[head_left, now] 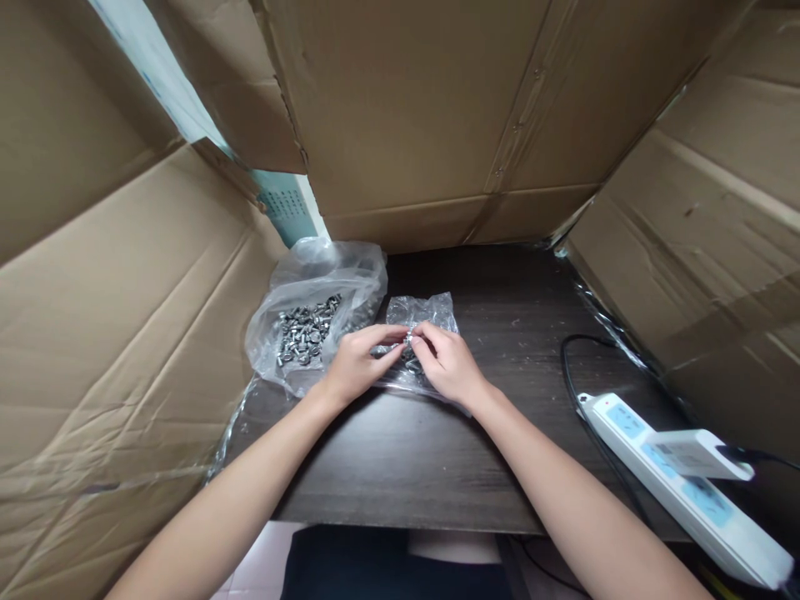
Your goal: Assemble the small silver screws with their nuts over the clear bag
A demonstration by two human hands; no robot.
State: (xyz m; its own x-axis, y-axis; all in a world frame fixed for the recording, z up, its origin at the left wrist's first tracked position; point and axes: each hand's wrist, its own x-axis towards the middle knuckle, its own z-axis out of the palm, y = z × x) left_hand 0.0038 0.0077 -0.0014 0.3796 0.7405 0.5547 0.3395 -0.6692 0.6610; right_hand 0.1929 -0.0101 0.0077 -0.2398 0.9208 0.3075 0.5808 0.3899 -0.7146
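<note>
My left hand (359, 360) and my right hand (448, 357) meet over a small clear plastic bag (431, 308) on the dark table. Their fingertips pinch one small shiny metal fastener (408, 337) between them. It looks like a screw or bolt, but its exact shape is too small to tell. More metal pieces (409, 360) lie just beneath the fingers, partly hidden by them. Left of my hands, a larger open plastic bag (262, 325) holds a heap of loose metal bolts (306, 333).
Cardboard walls (431, 117) surround the dark wooden table (400, 467) at the back and both sides. A white power strip (687, 492) with a plugged-in white adapter (700, 454) lies at the right. A black cable (566, 367) curves beside it.
</note>
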